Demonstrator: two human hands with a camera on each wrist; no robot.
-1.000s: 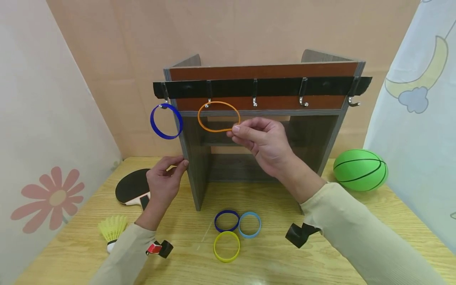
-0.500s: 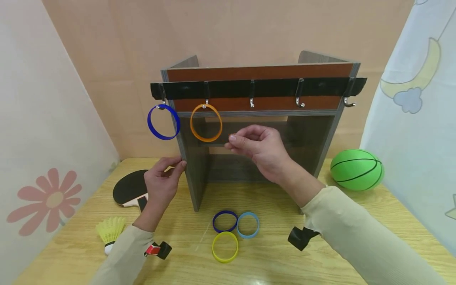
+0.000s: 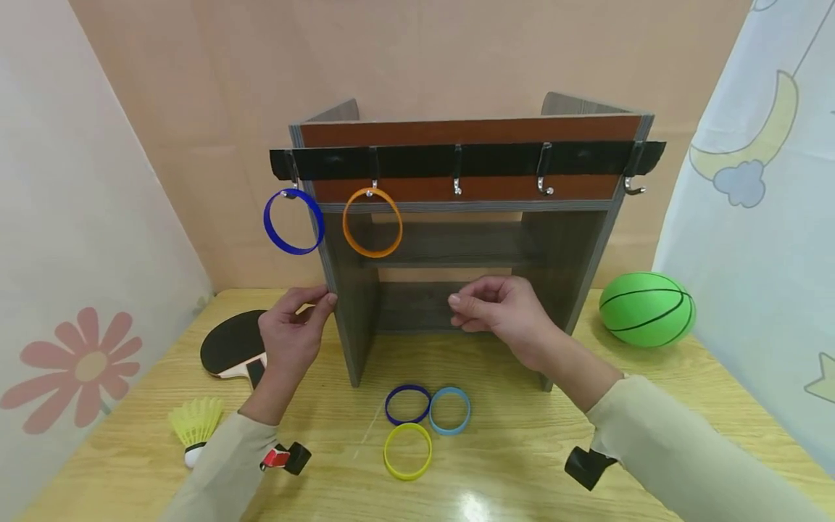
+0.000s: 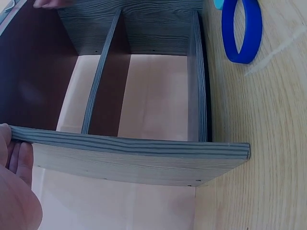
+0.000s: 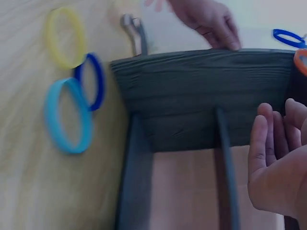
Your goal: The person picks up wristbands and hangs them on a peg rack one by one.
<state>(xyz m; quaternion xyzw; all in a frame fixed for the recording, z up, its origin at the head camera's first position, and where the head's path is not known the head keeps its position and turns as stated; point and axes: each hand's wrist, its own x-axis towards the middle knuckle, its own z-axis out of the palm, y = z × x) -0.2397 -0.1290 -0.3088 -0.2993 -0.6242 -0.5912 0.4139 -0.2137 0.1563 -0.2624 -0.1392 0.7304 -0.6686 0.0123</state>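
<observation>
My left hand point(image 3: 292, 330) pinches the left side panel point(image 4: 129, 148) of a grey wooden shelf unit point(image 3: 470, 132), thumb on the front edge and fingers behind it. My right hand point(image 3: 505, 312) is in front of the lower shelf with fingers loosely bent, nothing held in it. An orange silicone wristband point(image 3: 372, 254) hangs from the second hook from the left, and a blue wristband point(image 3: 293, 249) from the leftmost one. On the table lie a dark blue wristband point(image 3: 407, 388), a light blue one point(image 3: 450, 432) and a yellow one point(image 3: 407, 477), close together.
A black strip point(image 3: 417, 162) with several metal hooks crosses the unit's top board. Left on the wooden table point(image 3: 509, 464) are a table tennis bat point(image 3: 230, 341) and a yellow shuttlecock point(image 3: 197, 424). A green ball point(image 3: 647, 309) sits at the right.
My right hand has let go of the orange wristband, which now hangs on the second hook, and has moved down and right. My left hand keeps its grip on the panel.
</observation>
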